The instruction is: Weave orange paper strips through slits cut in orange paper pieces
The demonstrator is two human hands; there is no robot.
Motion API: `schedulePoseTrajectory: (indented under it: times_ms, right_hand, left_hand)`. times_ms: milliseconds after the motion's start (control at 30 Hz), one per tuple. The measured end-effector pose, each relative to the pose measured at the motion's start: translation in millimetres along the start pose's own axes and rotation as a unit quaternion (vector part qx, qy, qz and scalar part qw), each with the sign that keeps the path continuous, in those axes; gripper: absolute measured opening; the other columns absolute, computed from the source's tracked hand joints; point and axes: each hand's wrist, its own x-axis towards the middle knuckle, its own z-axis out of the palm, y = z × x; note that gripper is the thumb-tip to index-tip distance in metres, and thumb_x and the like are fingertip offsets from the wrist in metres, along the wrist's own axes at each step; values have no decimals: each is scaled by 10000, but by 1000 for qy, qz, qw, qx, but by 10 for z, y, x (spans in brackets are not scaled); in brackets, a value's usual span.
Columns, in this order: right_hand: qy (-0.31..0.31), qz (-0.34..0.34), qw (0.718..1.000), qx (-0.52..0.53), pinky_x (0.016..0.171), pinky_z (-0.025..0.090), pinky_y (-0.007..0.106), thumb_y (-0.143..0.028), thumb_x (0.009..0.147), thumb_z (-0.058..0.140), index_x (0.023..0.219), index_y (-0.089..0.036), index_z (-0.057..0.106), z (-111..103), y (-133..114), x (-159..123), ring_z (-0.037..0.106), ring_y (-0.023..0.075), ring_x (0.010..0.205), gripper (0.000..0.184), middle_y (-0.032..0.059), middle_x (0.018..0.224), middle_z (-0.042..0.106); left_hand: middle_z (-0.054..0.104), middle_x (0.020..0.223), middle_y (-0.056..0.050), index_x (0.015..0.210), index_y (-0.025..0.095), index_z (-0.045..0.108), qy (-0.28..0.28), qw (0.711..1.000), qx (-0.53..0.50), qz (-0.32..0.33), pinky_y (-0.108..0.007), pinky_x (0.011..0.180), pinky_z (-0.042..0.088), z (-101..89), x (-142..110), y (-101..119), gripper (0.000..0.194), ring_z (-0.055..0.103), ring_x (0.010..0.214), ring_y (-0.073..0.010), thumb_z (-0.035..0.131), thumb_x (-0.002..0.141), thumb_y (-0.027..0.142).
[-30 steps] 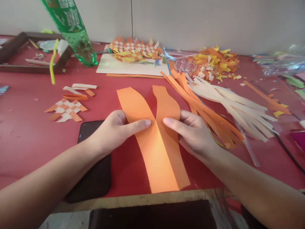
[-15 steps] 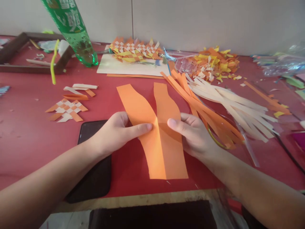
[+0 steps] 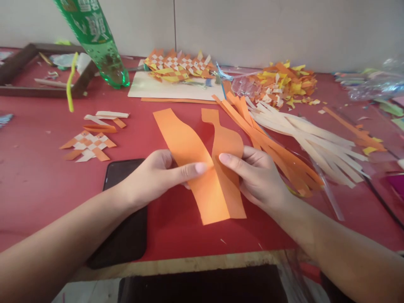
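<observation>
Clamping orange paper in the fingers of left hand and right hand, at either side of its split. Held over red desk, roughly between black phone and orange strips.

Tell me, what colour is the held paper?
The paper is orange, clearest in the head view.

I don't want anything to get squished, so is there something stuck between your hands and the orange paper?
Nothing visible is. The left hand and right hand already hold the orange paper, with both thumbs on it. The black phone lies off to the paper's left.
</observation>
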Motion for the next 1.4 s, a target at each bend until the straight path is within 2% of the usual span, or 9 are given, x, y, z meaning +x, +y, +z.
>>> schedulePoseTrajectory:
  times_ms: [67, 300, 633, 800, 867, 933, 1067, 1200, 1400]
  right_hand:
    - [-1, 9, 1000, 6, 771, 617, 386, -341, 720, 824, 817, -243, 755, 7, -5, -1, 739, 238, 851, 154, 38, 896, 774]
    - [-44, 53, 997, 25, 758, 615, 391, -399, 732, 811, 865, -234, 751, 10, -19, -37, 743, 251, 835, 220, 57, 904, 776]
    - [9, -4, 999, -44, 729, 610, 364, -366, 738, 814, 862, -249, 746, -39, 36, -12, 735, 225, 825, 183, 35, 918, 778]
    - [2, -13, 1000, -24, 736, 599, 344, -353, 761, 799, 855, -247, 749, -22, 35, -4, 725, 209, 820, 150, 29, 887, 765]
    - [-11, -3, 1000, -6, 695, 590, 329, -370, 762, 794, 857, -247, 741, -8, 17, -10, 719, 203, 798, 164, 29, 879, 757]
    - [-29, 22, 999, 8, 606, 568, 307, -415, 743, 796, 892, -249, 724, 0, -1, -18, 708, 195, 739, 234, 31, 878, 750]
    - [-32, 56, 998, -26, 451, 482, 226, -461, 725, 795, 924, -237, 697, -17, 21, -26, 663, 149, 623, 316, 21, 829, 728]
    - [17, 11, 997, -81, 395, 445, 167, -453, 771, 764, 888, -239, 680, -36, 78, -33, 611, 102, 547, 258, -19, 735, 684]
    - [18, -32, 992, -119, 363, 405, 180, -490, 796, 729, 872, -238, 660, -19, 61, -48, 506, 77, 445, 272, -36, 637, 622]
  left_hand:
    - [769, 1086, -66, 1047, 182, 751, -19, 1000, 15, -19, -335, 879, 573, 14, -7, 16, 242, 710, 1027, -263, 747, 811, 238]
    - [771, 1087, -53, 1088, 174, 742, 31, 999, 19, -23, -308, 879, 579, 22, 3, 42, 315, 697, 1077, -261, 768, 774, 171]
    - [749, 1150, -68, 1117, 179, 734, 31, 998, -46, -3, -331, 922, 570, 9, 18, 0, 293, 695, 1083, -256, 729, 824, 174]
    - [752, 1146, -47, 1114, 203, 739, -25, 999, -34, 1, -303, 901, 575, 28, 2, 11, 283, 699, 1072, -243, 724, 832, 194]
    - [767, 1103, -39, 1070, 202, 755, -13, 1000, 2, -2, -284, 873, 580, 30, -1, 14, 282, 705, 1058, -246, 763, 789, 178]
    - [775, 1076, -30, 1036, 204, 764, 28, 999, 22, 6, -282, 852, 585, 26, -2, 13, 276, 709, 1045, -251, 785, 762, 176]
    - [769, 1096, -35, 1016, 198, 767, 61, 998, 13, 12, -305, 854, 589, 26, 2, 16, 283, 710, 1043, -265, 804, 735, 185]
    - [761, 1118, -50, 1003, 187, 765, 57, 998, -6, 1, -334, 864, 589, 41, 10, 30, 283, 716, 1024, -274, 810, 723, 181]
    - [760, 1111, -92, 1045, 158, 753, 57, 998, -36, -2, -402, 917, 570, 41, 25, 16, 337, 705, 1045, -303, 816, 718, 212]
